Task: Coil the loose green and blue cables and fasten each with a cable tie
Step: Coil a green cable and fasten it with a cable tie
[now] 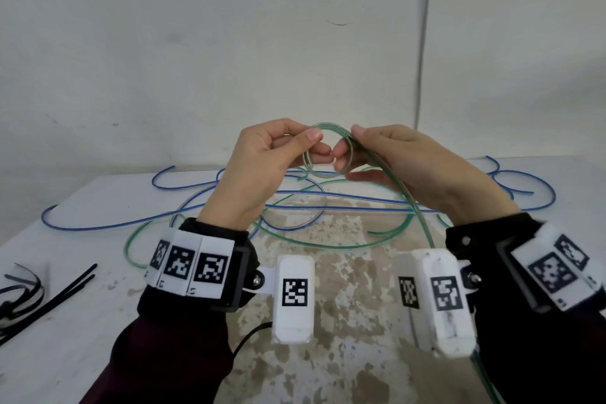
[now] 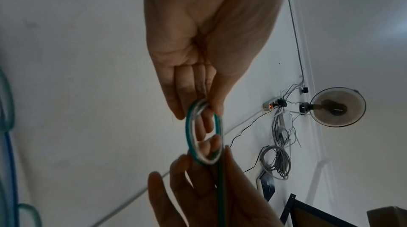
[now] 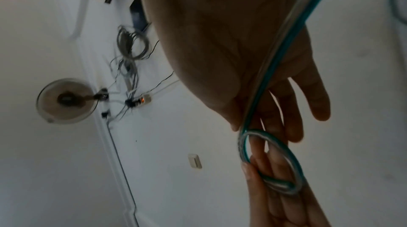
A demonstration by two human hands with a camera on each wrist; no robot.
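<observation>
We are pinching the small coil of translucent green-striped cable (image 1: 328, 149) between the thumb and fingers of our left hand (image 1: 259, 170), raised above the white desk (image 1: 98, 207). Our right hand (image 1: 416, 170) is gripping the coil's far side, the free length running down past its palm. We judge we are early in coiling the green cable; next we need another loop. The thin blue cable (image 1: 131, 223) is lying loose beyond our fingers, the black cable ties (image 1: 65, 285) unused to their left.
</observation>
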